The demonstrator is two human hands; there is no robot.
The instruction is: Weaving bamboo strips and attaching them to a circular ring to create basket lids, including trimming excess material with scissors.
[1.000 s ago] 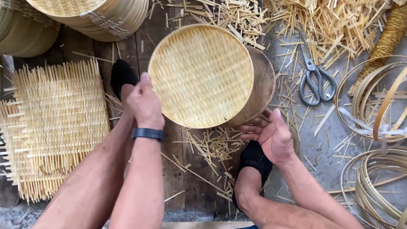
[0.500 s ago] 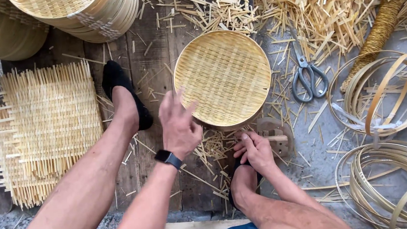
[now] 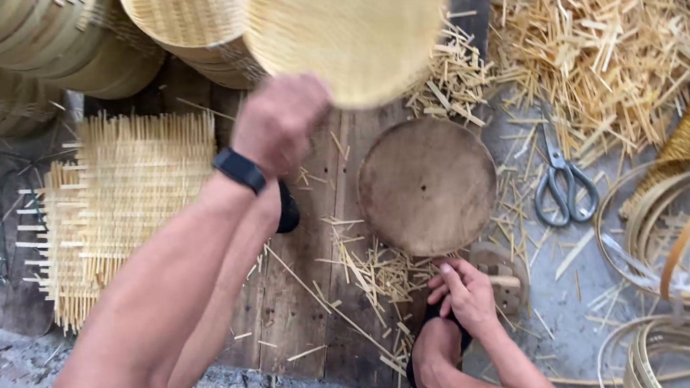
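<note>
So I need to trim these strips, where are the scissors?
In the head view, the scissors lie on the grey floor at right, between the round wooden disc and the bamboo hoops.

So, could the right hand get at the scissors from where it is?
Probably yes: the right hand rests low near the foot, and the scissors lie uncovered on the floor just up-right, only loose straw between.

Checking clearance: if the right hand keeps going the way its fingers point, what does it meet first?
The right hand points up-frame, away from the body. First in line are loose bamboo splinters, then the edge of the round wooden disc. Its height above the planks is unclear.
</note>
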